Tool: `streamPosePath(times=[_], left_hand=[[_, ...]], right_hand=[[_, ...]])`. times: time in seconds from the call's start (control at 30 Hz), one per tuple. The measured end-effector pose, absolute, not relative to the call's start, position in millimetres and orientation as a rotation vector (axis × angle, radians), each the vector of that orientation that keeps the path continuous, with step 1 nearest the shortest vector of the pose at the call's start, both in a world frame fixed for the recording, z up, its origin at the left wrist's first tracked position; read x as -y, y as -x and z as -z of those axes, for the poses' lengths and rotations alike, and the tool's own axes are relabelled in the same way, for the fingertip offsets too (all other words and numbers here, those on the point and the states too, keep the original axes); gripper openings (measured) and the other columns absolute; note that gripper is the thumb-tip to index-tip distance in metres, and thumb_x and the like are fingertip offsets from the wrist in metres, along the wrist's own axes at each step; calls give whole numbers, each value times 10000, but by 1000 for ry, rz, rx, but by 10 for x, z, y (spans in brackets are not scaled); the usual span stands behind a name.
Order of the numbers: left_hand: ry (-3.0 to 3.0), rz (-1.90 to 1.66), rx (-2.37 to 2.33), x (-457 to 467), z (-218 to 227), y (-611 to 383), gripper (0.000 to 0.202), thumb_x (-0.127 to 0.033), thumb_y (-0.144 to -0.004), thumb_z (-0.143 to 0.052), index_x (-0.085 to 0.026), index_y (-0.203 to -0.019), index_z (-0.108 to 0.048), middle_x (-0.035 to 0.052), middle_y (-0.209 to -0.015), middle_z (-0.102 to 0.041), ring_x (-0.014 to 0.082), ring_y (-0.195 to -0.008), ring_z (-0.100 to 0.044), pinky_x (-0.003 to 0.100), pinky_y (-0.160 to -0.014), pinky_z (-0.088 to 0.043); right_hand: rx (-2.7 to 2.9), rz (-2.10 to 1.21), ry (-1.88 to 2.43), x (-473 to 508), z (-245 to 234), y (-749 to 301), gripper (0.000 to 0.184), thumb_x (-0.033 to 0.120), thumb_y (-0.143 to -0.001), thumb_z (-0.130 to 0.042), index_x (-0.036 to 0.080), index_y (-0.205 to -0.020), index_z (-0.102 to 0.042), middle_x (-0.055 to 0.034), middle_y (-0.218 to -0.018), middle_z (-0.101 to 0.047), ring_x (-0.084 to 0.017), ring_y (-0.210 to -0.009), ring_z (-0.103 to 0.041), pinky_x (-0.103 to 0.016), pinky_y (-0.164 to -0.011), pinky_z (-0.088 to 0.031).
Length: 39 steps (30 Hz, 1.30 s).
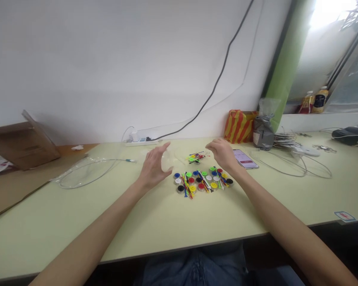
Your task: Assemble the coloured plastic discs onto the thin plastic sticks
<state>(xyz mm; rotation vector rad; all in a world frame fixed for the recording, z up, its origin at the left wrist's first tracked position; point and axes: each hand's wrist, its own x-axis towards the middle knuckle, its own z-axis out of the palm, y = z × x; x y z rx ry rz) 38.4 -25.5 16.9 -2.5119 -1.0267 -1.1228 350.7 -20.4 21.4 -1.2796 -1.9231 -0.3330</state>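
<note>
My left hand (154, 166) is raised over the table left of the coloured pieces, thumb and fingers spread apart. A faint clear plastic bag (167, 159) lies beside it; I cannot tell whether they touch. My right hand (222, 153) hovers at the right with its fingers curled together; whatever is in them, if anything, is hidden. Between and in front of the hands sit several small round pieces with coloured caps (201, 186), grouped in rows. Thin coloured plastic sticks (186, 186) lie in bunches among them. Farther back is a small loose pile of similar sticks and caps (196, 157).
A phone (245, 159) lies beyond my right forearm. Along the wall stand a power strip (141, 142), a striped bag (238, 126) and a grey bag (263, 133). A cardboard box (20, 145) and a coiled cable (86, 163) are at left, more cables (304, 169) at right.
</note>
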Motion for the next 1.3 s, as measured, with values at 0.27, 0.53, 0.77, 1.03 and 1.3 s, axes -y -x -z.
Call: streamPosePath(times=[0.27,0.53,0.77,1.03,1.3], left_hand=[[2558,1106,1048,292,-134,-459,1007,-220,-744,-751,-302,-1569,-179,97,-1373,-533,309,-1277,-514,485,-1104,-365],[2631,1110,993,365,-134,-524,1013,-282,-746,-780,-317,-1564,-183,90,-1380,-525,309,-1261,-515,467,-1082,-374],[2636,1425,1150,321,-84,-539,925,-253,-773,-734,-289,-1549,-232,70,-1219,-583,285,-1219,-534,467,-1085,-390],[2494,1851,1313,133,-62,-394,938,-299,-765,-755,-313,-1534,-219,39,-1100,-593,246,-1111,-582,506,-1048,-427],[2620,1760,1500,60,64,-373,1067,-329,-752,-766,-353,-1577,-88,69,-1202,-586,267,-1178,-565,483,-987,-469]], right_hand=[[1712,334,717,771,-437,-3067,247,127,-989,-496,242,-964,-714,-59,-857,-706,-222,-835,-577,-402,-780,-481],[1712,214,669,822,-245,-2700,174,173,-967,-578,260,-1031,-715,-48,-877,-741,-213,-869,-654,-395,-804,-531],[1781,36,843,657,-186,-2785,485,255,-1004,-498,276,-1468,-358,-69,-1185,-695,-228,-1160,-607,-435,-1025,-452],[1906,170,1630,187,95,-3339,453,105,-916,-423,185,-1342,-553,-162,-1329,-593,-324,-1269,-460,-472,-1012,-402],[2110,164,1845,-68,271,-3386,335,220,-951,-507,243,-1233,-686,-151,-1408,-518,-321,-1353,-348,-482,-1064,-302]])
